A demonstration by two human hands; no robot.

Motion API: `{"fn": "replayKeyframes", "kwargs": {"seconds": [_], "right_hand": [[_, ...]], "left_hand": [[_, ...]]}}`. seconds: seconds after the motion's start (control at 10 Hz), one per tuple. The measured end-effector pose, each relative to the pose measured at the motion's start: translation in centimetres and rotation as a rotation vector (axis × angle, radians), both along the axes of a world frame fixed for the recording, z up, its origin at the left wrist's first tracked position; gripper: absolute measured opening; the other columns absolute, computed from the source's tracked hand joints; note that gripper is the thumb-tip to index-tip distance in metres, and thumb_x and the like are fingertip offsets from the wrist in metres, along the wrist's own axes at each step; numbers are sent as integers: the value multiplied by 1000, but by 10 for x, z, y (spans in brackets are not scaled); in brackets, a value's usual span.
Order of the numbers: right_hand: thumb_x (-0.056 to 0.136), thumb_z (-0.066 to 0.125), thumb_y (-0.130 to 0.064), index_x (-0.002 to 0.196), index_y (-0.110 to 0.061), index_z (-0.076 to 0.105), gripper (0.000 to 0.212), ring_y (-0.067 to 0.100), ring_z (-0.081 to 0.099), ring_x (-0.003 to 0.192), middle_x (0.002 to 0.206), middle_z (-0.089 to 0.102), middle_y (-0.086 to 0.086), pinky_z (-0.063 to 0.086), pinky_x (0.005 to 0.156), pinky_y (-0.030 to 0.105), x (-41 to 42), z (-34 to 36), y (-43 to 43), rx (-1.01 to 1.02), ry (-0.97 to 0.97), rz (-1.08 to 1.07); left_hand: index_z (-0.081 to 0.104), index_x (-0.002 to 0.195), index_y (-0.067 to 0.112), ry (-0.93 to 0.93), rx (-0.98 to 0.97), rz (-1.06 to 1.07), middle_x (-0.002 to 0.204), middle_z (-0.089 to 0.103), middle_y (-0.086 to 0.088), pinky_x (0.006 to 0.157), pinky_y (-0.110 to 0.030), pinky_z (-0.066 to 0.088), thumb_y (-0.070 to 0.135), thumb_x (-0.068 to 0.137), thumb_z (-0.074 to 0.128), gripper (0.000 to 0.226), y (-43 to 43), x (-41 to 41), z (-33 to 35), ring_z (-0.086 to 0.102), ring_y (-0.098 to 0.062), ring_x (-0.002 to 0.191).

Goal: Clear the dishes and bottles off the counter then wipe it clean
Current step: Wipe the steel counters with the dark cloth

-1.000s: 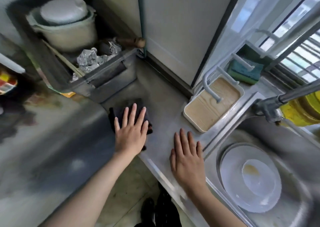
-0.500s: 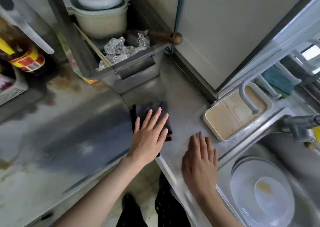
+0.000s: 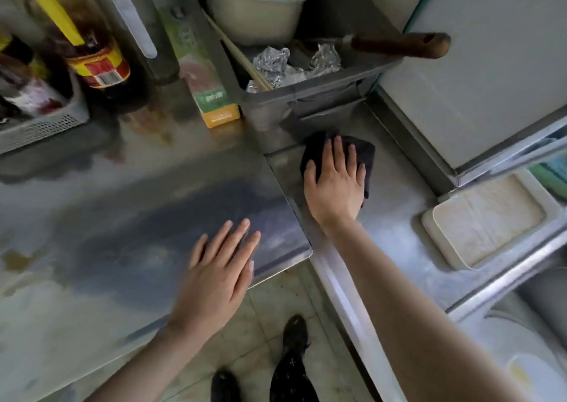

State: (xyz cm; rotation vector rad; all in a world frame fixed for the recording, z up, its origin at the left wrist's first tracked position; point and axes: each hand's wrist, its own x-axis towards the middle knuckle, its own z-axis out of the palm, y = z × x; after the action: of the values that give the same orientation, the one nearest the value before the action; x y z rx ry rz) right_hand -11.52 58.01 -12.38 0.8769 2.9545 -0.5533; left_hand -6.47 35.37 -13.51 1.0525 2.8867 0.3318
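A white, teal-edged cabinet (image 3: pixel 491 64) stands over the scene, and below and left of it, pale, stained floor tiles (image 3: pixel 270 306) show between two steel counters (image 3: pixel 92 217) that carry a cool, soft sheen.

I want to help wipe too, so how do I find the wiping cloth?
Find the big grey bin of crumpled foil at the back of the steel counter. Just in front of it, the cloth lies flat under the right hand. It is the only soft, dark thing there; the pale tray nearby is hard and light.
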Motion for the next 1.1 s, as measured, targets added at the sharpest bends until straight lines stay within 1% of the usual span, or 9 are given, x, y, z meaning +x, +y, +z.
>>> {"fn": "replayKeyframes", "kwargs": {"seconds": [0.1, 0.2, 0.3, 0.5, 0.6, 0.7, 0.8, 0.9, 1.1], "right_hand": [[97, 28, -41, 149, -19, 20, 57, 21, 3, 146, 158, 12, -5, 0, 117, 41, -3, -1, -17, 14, 51, 92], [96, 24, -46, 148, -31, 21, 55, 16, 7, 146, 156, 16, -13, 2, 116, 39, 28, 0, -15, 95, 37, 429], [91, 12, -55, 147, -39, 16, 58, 13, 6, 146, 156, 12, -17, 1, 116, 38, 41, 2, 17, 176, -32, 545], [92, 31, -60, 147, -35, 22, 61, 17, 3, 146, 157, 13, -13, 0, 117, 41, 30, -2, 24, 54, 24, 29], [93, 40, -52, 145, -35, 28, 56, 17, 9, 145, 155, 19, -14, 5, 118, 42, 38, 0, 0, 39, 70, 256], [87, 36, -53, 140, -36, 38, 55, 8, 17, 142, 149, 27, -20, 13, 118, 39, 64, 3, 25, 6, 88, 510], [84, 28, -60, 142, -36, 35, 63, 10, 17, 143, 152, 27, -15, 11, 116, 38, 77, -1, 66, 103, 68, 336], [86, 26, -57, 145, -35, 28, 63, 16, 10, 145, 156, 20, -12, 6, 117, 41, 75, -3, 51, 119, 57, 5], [94, 27, -57, 144, -34, 30, 55, 18, 16, 143, 151, 24, -14, 13, 116, 44, 117, -5, -4, 164, 92, 438]], "left_hand": [[48, 134, 20, 11, 14, 16, 144, 41, 0, 105, -43, 25, 35, 97, 25, 46, 0, 0, 0, 33, -21, 133], [49, 133, 20, 4, 22, 9, 143, 43, 0, 104, -42, 25, 33, 97, 27, 45, 0, -1, 1, 36, -21, 132], [47, 135, 21, 6, 17, 2, 144, 41, 0, 105, -41, 23, 33, 96, 28, 45, -1, 0, 0, 37, -22, 133], [45, 136, 21, 5, 19, 7, 145, 40, 1, 107, -41, 21, 33, 96, 27, 45, -1, 0, -1, 35, -21, 135], [47, 135, 21, 9, 23, 8, 145, 41, 1, 106, -42, 23, 33, 96, 29, 45, -2, -1, -1, 36, -21, 134], [47, 135, 21, 14, 31, 5, 144, 42, 1, 106, -42, 24, 33, 96, 29, 45, -2, -1, -2, 37, -22, 133], [48, 134, 21, 17, 52, 3, 144, 42, 1, 106, -43, 25, 33, 96, 29, 44, -2, -1, -4, 37, -22, 133], [49, 133, 20, 32, 66, 8, 143, 44, 0, 105, -44, 27, 32, 95, 30, 44, -1, -1, -5, 38, -23, 132], [49, 133, 20, 39, 45, 8, 143, 44, -1, 104, -45, 28, 31, 95, 32, 44, -2, -1, -5, 39, -23, 131]]}}
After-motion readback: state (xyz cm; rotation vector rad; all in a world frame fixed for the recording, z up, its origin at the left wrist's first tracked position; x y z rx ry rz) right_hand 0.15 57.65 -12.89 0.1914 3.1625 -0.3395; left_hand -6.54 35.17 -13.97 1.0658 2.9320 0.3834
